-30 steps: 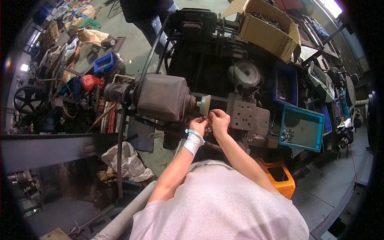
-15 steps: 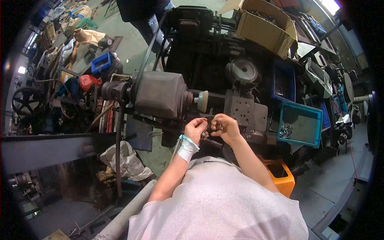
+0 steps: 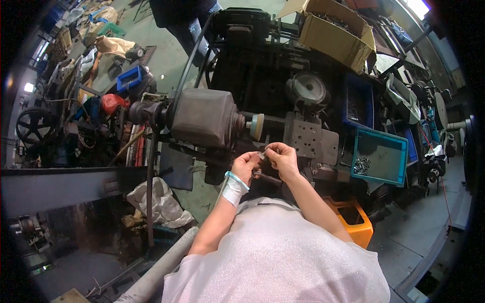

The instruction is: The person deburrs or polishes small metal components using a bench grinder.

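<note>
Small metal part (image 3: 262,153), pale and shiny, sits between your two hands, pinched at the fingertips just below the lathe-like machine's spindle. Your left hand (image 3: 246,165) comes up from the lower left with a white wrist wrap (image 3: 234,188) edged in teal, and its fingers curl together around the near end of the part. Your right hand (image 3: 283,159) meets it from the right, thumb and forefinger closed on the other end, so the part bridges the narrow gap between the two sets of fingertips. It is too small to tell its exact shape, or how much of it is hidden inside either grip.

Both hands hover just in front of the machine, near the pale round disc (image 3: 256,127) on the spindle nose and to the left of the grey drilled block (image 3: 308,140). The big grey housing (image 3: 204,117) lies up and left of your left hand.

Off to the right, well apart from your hands, a teal bin (image 3: 379,155) holds a little cluster of shiny metal pieces (image 3: 361,165) in its near corner. An orange crate (image 3: 353,220) stands below your right forearm, and a cardboard box (image 3: 333,31) rests at the top behind the machine.
</note>
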The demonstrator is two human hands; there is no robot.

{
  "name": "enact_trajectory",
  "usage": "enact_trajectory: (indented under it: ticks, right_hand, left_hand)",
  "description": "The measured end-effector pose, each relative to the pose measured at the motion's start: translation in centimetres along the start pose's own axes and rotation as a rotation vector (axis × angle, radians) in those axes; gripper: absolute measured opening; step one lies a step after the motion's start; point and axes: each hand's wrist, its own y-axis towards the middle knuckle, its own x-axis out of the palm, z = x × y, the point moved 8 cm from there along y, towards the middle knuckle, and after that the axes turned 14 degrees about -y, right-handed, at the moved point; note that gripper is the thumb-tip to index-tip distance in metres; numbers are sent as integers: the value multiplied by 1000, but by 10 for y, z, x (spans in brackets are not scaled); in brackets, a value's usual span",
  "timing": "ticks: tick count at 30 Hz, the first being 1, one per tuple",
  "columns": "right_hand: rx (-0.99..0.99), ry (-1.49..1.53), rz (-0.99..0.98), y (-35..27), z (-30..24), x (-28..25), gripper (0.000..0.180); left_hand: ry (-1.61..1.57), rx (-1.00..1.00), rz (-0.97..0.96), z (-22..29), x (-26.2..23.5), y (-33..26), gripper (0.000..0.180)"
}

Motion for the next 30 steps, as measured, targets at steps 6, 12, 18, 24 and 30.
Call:
enact_trajectory:
  ticks: [6,12,18,24,30]
  right_hand:
    - [-40,-13,54,7,4,0,8]
    - [-69,-105,199,23,8,-1,10]
    - [-51,-124,297,40,12,-2,11]
    - [-34,-84,318,46,16,-2,9]
    - [-31,-83,332,50,21,-2,7]
  left_hand:
    - [390,168,96,19,7,1,17]
    - [721,427,107,32,12,14,16]
    - [669,268,262,31,10,26,16]
    - [506,272,213,25,7,35,16]
    - [392,231,213,17,-1,40,15]
